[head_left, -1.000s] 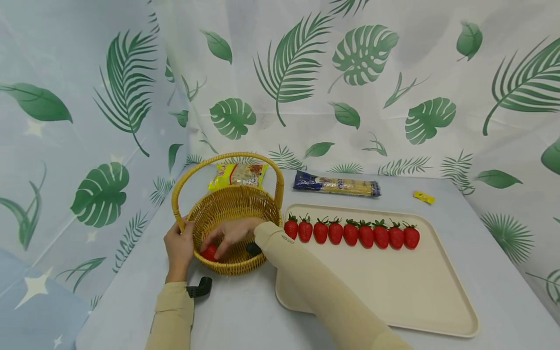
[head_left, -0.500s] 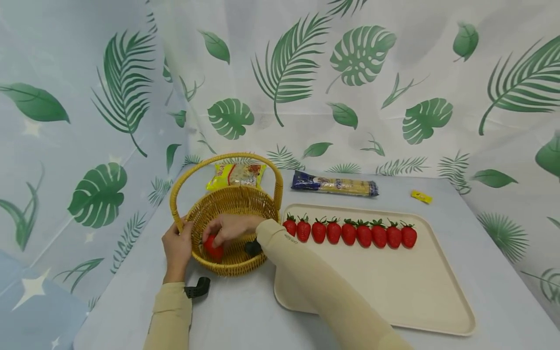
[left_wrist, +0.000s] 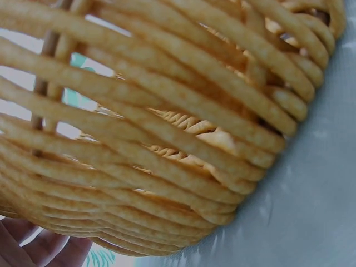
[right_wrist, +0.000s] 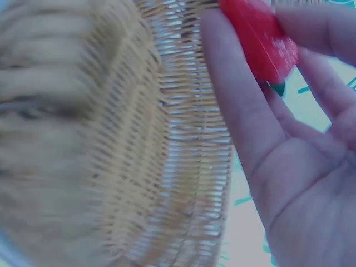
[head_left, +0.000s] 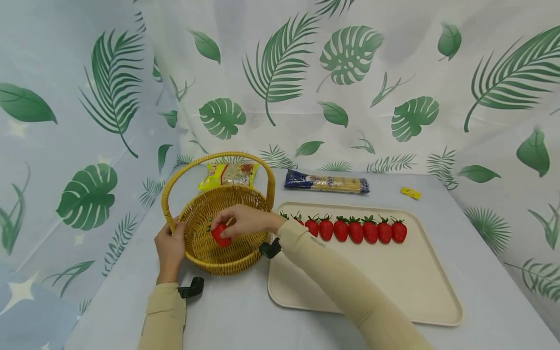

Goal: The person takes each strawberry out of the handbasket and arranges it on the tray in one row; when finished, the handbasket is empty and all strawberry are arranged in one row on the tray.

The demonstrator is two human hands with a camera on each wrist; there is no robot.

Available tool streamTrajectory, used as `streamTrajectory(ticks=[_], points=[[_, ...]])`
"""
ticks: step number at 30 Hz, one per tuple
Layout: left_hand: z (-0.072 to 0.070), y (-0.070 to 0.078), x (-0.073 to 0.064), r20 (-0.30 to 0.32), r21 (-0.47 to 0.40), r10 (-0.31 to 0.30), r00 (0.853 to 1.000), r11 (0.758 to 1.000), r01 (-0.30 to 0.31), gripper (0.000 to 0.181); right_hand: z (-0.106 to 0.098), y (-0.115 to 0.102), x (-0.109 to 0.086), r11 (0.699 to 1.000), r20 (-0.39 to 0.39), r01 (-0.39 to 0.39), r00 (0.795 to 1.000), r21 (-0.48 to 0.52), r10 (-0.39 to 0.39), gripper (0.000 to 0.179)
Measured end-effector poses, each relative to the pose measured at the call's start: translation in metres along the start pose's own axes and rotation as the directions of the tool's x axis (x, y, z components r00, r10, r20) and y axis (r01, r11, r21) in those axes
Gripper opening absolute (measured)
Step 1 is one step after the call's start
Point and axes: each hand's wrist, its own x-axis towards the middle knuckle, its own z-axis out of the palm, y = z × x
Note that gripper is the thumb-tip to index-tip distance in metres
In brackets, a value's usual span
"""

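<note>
A strawberry is pinched between the thumb and fingers of my right hand, over the inside of a yellow wicker basket. Up close in the right wrist view, the same red strawberry sits between thumb and fingertips, beside the woven wall. My left hand holds the basket's left rim, at the foot of its arched handle. In the left wrist view the basket weave fills most of the picture, and only a few fingers show at the lower left.
Right of the basket lies a beige tray with a row of several strawberries along its far side. Behind stand a yellow food bag, a long blue-and-yellow pasta pack and a small yellow packet.
My right hand has taken hold of the strawberry low in the basket and raised it up and to the right. The left hand keeps its hold on the rim.
</note>
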Motion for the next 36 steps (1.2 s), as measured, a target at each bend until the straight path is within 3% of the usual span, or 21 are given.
streamTrajectory(ticks=[8, 16, 28, 36], points=[[-0.002, 0.0, 0.001, 0.001, 0.006, -0.004, 1.0, 1.0, 0.004, 0.026, -0.001, 0.022, -0.033, 0.996, -0.18, -0.022, 0.983, 0.092, 0.038, 0.026], [-0.001, -0.001, 0.001, -0.014, 0.011, -0.009, 1.0, 1.0, 0.009, 0.026, -0.005, 0.027, -0.058, 0.997, -0.34, 0.022, 0.94, 0.071, 0.003, 0.024], [0.002, 0.0, 0.0, -0.041, 0.044, 0.024, 0.999, 0.999, -0.022, 0.022, -0.026, 0.074, -0.131, 0.995, -0.517, 0.033, 0.856, 0.094, 0.02, 0.028], [0.001, 0.0, 0.0, -0.046, 0.054, 0.033, 0.998, 0.998, -0.031, 0.023, -0.042, 0.094, -0.188, 0.983, -0.616, -0.03, 0.776, 0.18, 0.137, 0.033]])
